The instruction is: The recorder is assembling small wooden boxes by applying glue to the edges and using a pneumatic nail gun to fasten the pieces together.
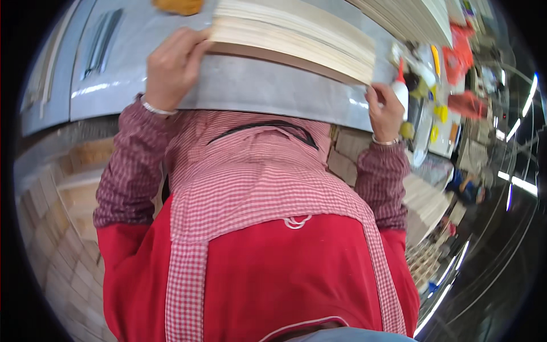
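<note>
A stack of thin, pale wooden strips (pixel 293 43) lies across the grey metal table (pixel 256 77), its long side facing me. At its left end my left hand (pixel 174 65) is closed, thumb and fingers pinching the end of the nearest strip. My right hand (pixel 386 111) is at the right near corner, with thumb and forefinger curled together on the strip's tip. A brown face shows along the near side of the nearest strip. The fingertips of both hands are slightly blurred.
An orange-brown cloth-like lump (pixel 178 5) lies at the far left. Beyond the stack are more pale wooden strips (pixel 407 20). A white bottle with a red nozzle (pixel 400 91) stands right of my right hand, near red plastic bags (pixel 457 60). Wooden pieces (pixel 80 176) sit below left.
</note>
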`<state>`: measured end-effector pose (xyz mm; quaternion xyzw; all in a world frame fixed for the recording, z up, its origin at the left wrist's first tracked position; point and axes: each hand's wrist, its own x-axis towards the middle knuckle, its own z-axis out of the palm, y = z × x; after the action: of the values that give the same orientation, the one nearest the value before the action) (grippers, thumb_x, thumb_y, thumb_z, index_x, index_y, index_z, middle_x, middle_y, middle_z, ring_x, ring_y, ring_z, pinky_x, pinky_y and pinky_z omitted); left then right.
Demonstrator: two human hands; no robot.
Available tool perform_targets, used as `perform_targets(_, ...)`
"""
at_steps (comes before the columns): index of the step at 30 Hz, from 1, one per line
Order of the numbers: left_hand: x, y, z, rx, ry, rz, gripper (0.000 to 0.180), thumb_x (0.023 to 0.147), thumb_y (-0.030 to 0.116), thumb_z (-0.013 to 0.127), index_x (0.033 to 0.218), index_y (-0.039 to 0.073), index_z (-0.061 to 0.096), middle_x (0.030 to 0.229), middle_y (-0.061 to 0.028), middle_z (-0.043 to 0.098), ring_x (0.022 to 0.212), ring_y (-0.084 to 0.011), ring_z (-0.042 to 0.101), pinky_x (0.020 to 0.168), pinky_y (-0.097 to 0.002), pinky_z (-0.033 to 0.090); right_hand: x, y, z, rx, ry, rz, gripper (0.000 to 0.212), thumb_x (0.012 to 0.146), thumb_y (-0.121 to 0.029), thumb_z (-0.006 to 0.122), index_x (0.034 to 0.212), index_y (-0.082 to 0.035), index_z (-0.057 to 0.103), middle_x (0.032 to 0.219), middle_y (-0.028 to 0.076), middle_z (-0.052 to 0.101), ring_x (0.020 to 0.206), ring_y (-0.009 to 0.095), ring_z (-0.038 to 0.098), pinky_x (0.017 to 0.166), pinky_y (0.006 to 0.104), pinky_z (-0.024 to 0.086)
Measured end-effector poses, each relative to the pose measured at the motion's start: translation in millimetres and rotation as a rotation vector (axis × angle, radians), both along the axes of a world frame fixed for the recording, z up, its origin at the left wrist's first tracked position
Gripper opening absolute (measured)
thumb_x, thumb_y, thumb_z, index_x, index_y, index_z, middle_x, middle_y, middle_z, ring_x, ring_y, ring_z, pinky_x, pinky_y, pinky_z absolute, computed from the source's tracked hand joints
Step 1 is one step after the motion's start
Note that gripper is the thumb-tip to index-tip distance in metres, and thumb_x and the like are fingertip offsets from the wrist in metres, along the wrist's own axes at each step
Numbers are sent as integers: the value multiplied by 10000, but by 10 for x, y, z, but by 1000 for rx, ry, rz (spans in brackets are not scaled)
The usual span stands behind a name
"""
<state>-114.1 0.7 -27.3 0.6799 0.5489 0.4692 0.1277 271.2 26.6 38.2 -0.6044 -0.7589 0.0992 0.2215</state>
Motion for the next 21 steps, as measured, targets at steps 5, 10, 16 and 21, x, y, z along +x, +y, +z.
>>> perform_targets(5, 76, 106, 76, 53, 39, -4, 107, 799, -11, 631, 905, 3, 638, 754, -29, 582, 585, -151, 489, 549, -249, 398, -56, 102, -28, 105, 69, 25, 96, 751, 2, 639, 845, -15, 650, 742, 40, 637, 565, 140, 541, 543, 240, 450)
perform_targets(10, 17, 63, 126, -133, 173, 39, 171, 824, 25, 642, 992, -7, 646, 859, -61, 632, 704, -158, 565, 643, -252, 460, -43, 167, -91, 174, 90, 65, 98, 746, 6, 631, 838, -25, 644, 736, 29, 628, 561, 139, 535, 536, 239, 442)
perform_targets(16, -52, 216, 457, -200, 307, -26, 320, 784, 140, 709, 1074, 33, 628, 917, -62, 619, 747, -166, 588, 642, -252, 474, -102, 206, 3, 162, 58, 33, 92, 751, -10, 625, 839, -35, 636, 732, 22, 619, 556, 145, 526, 530, 243, 430)
perform_targets(21, 332, 703, 941, 27, 496, -207, 564, 755, 356, 731, 1223, 93, 558, 1168, -123, 572, 984, -246, 594, 813, -321, 487, 36, 311, 70, 187, 62, 42, 96, 751, -27, 618, 846, -45, 625, 742, 20, 616, 569, 155, 532, 534, 249, 424)
